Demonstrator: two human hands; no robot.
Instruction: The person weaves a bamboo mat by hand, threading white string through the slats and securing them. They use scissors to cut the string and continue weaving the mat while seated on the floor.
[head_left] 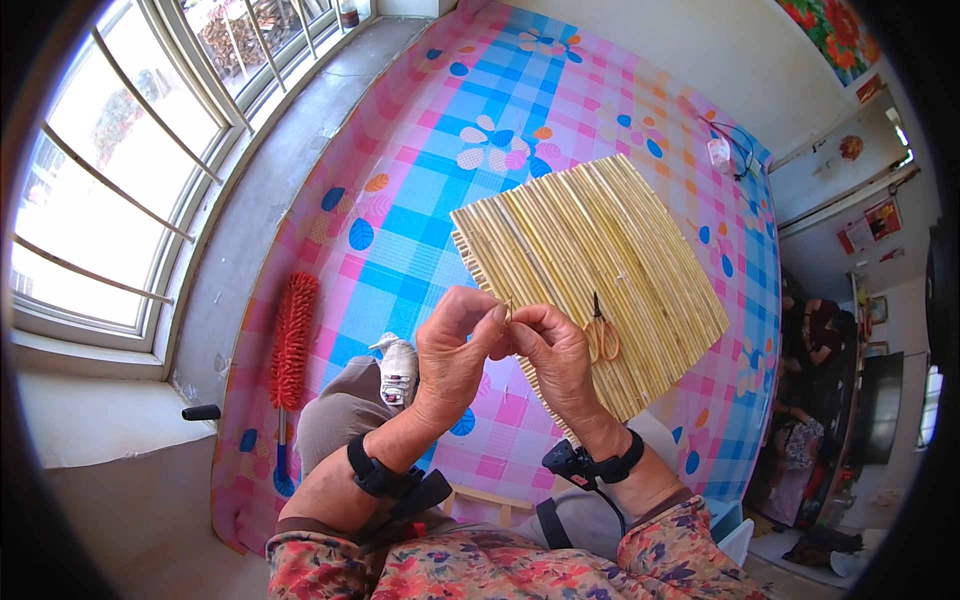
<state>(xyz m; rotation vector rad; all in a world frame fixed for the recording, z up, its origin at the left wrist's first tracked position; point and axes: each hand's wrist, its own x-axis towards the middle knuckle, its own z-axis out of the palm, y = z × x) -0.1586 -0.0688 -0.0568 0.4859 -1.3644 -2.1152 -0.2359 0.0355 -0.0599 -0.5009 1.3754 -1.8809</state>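
Note:
My left hand and my right hand meet just over the near left part of a woven mat of pale yellow straw-like sticks, fingertips pinched together on a thin straw-coloured strand; what else sits between the fingers is too small to make out. Just right of my right hand, orange-handled scissors with dark pointed blades lie on the mat. Several sticks' cut ends show along the mat's left edge.
A checked, flowered sheet spreads beneath. A red fluffy duster lies left, beside a barred window and sill. A white item with a cord sits far right. Two people are off at the right edge.

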